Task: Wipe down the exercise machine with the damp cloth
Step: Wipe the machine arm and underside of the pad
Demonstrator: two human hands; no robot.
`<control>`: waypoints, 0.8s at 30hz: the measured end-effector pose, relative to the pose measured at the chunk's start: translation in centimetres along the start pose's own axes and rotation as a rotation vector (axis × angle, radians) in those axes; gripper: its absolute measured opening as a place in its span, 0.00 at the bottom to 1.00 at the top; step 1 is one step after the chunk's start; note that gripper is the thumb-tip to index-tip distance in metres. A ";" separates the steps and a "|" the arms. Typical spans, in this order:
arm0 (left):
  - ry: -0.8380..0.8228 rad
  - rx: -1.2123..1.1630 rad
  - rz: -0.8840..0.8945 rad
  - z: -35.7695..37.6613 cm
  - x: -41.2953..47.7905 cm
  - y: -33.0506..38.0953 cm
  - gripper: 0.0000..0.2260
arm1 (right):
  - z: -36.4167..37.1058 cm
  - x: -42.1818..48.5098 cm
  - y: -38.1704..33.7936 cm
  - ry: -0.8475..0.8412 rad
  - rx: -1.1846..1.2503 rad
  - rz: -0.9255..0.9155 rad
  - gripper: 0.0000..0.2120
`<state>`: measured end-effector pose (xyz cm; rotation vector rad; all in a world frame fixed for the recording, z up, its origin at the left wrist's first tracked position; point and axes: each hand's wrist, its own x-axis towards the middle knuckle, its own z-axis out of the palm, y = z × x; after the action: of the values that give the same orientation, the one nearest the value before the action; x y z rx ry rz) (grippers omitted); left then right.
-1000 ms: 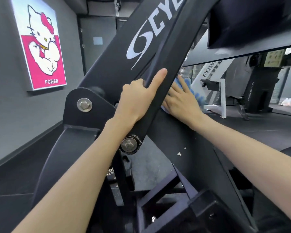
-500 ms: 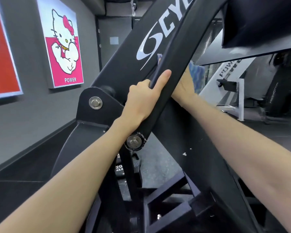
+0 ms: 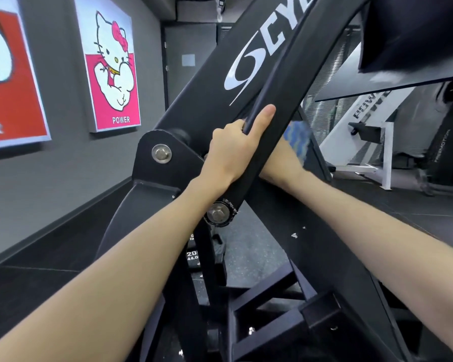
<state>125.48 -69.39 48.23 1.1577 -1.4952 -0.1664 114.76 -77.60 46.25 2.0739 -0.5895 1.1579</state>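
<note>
machine arm (image 3: 277, 74): read "CYB", rest cut off
poster (image 3: 110, 64): said "POWER"
left hand (image 3: 233, 150): wrapped round the bar (image 3: 270, 142)
right hand (image 3: 280, 163): behind it by blue cloth (image 3: 297, 138), grip hidden, can't tell

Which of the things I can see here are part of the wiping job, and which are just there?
Part of the job:
blue cloth
black machine arm
left hand gripping that arm
right hand, half hidden behind it

Just there:
cat poster
red poster
white machine
</note>
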 end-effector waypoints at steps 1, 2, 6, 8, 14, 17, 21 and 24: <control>0.007 0.001 0.005 0.0 0.0 0.1 0.26 | 0.9 -1.2 0.1 -0.081 -0.005 -0.201 0.08; 0.012 0.001 0.008 -0.1 -0.1 0.1 0.25 | 1.0 -2.9 -0.4 -0.190 -0.033 -0.394 0.09; 0.021 -0.004 0.005 0.1 -0.3 0.2 0.25 | -0.6 -4.7 2.8 -0.344 -0.245 -0.674 0.15; 0.023 -0.015 -0.006 0.1 -0.3 0.2 0.26 | -1.6 -3.5 4.2 -0.332 -0.381 -0.371 0.15; 0.019 -0.049 -0.042 -0.1 -0.6 0.6 0.26 | 1.1 -7.0 1.8 -0.236 -0.275 -0.221 0.14; 0.012 -0.053 -0.048 -0.2 -0.8 0.7 0.26 | 0.2 -5.7 3.9 -0.327 -0.263 -0.419 0.16; 0.008 -0.054 -0.052 -0.2 -0.7 0.5 0.26 | -0.1 -2.3 5.8 -0.103 -0.370 -0.021 0.21; 0.010 -0.043 -0.041 -0.2 -0.8 0.6 0.26 | 0.6 -2.1 4.3 -0.039 -0.228 0.016 0.21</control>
<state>125.17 -68.49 48.15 1.1532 -1.4531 -0.2196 111.16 -80.81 45.69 1.9033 -0.7233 1.0109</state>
